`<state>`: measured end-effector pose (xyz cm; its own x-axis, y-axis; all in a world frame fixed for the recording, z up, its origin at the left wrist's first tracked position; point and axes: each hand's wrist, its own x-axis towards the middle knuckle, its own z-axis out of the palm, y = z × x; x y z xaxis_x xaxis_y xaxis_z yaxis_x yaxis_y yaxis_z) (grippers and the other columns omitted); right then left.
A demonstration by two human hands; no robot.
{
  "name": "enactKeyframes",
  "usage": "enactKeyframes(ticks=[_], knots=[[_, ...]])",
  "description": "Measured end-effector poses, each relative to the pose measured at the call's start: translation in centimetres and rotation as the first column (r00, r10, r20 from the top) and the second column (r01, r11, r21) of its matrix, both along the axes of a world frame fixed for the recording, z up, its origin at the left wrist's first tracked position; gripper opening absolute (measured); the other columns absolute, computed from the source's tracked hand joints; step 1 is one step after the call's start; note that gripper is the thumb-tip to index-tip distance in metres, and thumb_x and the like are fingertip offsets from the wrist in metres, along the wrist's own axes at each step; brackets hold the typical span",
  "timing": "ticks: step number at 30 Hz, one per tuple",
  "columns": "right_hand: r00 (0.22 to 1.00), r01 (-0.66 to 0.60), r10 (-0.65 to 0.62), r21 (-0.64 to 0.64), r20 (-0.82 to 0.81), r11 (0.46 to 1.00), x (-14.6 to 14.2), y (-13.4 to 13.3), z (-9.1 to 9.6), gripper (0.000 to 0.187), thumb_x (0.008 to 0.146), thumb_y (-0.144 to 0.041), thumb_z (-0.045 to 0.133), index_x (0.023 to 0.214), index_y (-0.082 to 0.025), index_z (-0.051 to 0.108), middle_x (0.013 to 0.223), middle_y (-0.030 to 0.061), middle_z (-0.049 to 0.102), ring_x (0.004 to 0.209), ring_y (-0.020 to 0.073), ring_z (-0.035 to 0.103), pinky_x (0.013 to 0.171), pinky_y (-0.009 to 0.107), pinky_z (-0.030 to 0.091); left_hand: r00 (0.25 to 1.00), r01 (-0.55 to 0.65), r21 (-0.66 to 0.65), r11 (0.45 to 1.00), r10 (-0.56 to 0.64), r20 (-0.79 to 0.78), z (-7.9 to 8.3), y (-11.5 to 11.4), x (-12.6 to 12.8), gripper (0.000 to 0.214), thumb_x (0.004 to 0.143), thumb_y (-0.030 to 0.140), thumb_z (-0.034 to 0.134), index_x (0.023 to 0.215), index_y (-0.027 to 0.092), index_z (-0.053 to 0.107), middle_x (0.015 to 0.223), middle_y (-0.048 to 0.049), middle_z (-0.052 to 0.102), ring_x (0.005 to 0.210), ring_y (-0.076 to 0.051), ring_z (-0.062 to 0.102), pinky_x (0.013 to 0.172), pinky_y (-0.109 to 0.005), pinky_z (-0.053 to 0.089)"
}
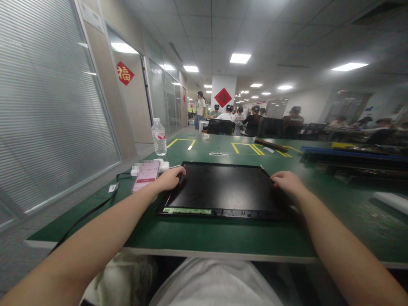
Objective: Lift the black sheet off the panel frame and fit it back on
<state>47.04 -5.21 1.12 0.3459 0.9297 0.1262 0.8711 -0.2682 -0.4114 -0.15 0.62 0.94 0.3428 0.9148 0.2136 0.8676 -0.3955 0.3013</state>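
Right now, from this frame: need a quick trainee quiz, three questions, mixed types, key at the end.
1. Multiple choice: where on the black panel is the green strip?
A) Along the far edge
B) Along the near edge, left part
C) Along the right edge
2. True or false: the bottle stands upright, farther from the wearer than the phone.
3. Open: which side of the panel does the left hand hold, and which does the right hand hold?

Key:
1. B
2. True
3. The left hand holds the left side; the right hand holds the right side.
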Motion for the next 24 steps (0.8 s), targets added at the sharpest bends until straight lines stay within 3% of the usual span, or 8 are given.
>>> enactKeyframes(ticks=[7, 14, 19, 24], knots=[[1.000, -0.002, 0.002, -0.012, -0.007, 1.000, -0.2, -0.1, 0.2, 0.027, 0.082, -0.028, 0.056, 0.098, -0.021, 0.077, 0.074, 0.0036, 0.074, 0.071, 0.0176, 0.066, 0.059, 0.024, 0.041, 0.996, -0.032, 0.053, 0.998, 0.028, 0.083, -1.3, 0.8, -0.2, 0.032, 0.070, 0.001, 0.043, 0.091, 0.022, 0.055, 0.085, -0.0028, 0.064, 0.086, -0.023, 0.060, 0.078, -0.032, 0.044], [1.000, -0.012, 0.012, 0.004, 0.015, 1.000, -0.1, 0.0, 0.2, 0.026, 0.082, -0.028, 0.056, 0.095, -0.021, 0.077, 0.073, 0.0033, 0.074, 0.073, 0.0182, 0.067, 0.060, 0.024, 0.041, 0.994, -0.030, 0.061, 0.998, 0.024, 0.106, -1.8, 1.1, -0.3, 0.029, 0.069, 0.000, 0.042, 0.085, 0.024, 0.049, 0.081, -0.0017, 0.060, 0.084, -0.023, 0.059, 0.078, -0.032, 0.043], [1.000, -0.010, 0.010, 0.009, 0.010, 1.000, 0.0, 0.0, 0.1, 0.027, 0.082, -0.028, 0.055, 0.096, -0.021, 0.077, 0.072, 0.0032, 0.074, 0.074, 0.0180, 0.067, 0.061, 0.024, 0.042, 0.997, -0.047, 0.062, 0.997, 0.042, 0.072, -1.5, 0.9, -0.1, 0.031, 0.071, 0.001, 0.042, 0.090, 0.023, 0.053, 0.087, -0.0038, 0.064, 0.089, -0.023, 0.061, 0.081, -0.032, 0.045], [1.000, -0.012, 0.012, 0.012, 0.015, 1.000, -0.3, -0.3, 0.3, 0.026, 0.081, -0.027, 0.055, 0.093, -0.021, 0.078, 0.071, 0.0030, 0.073, 0.075, 0.0184, 0.067, 0.061, 0.024, 0.042, 0.999, -0.048, 0.031, 0.998, 0.048, -0.022, -0.8, 0.0, 0.2, 0.044, 0.074, 0.001, 0.042, 0.108, 0.022, 0.061, 0.101, -0.0077, 0.070, 0.099, -0.026, 0.064, 0.088, -0.036, 0.047]])
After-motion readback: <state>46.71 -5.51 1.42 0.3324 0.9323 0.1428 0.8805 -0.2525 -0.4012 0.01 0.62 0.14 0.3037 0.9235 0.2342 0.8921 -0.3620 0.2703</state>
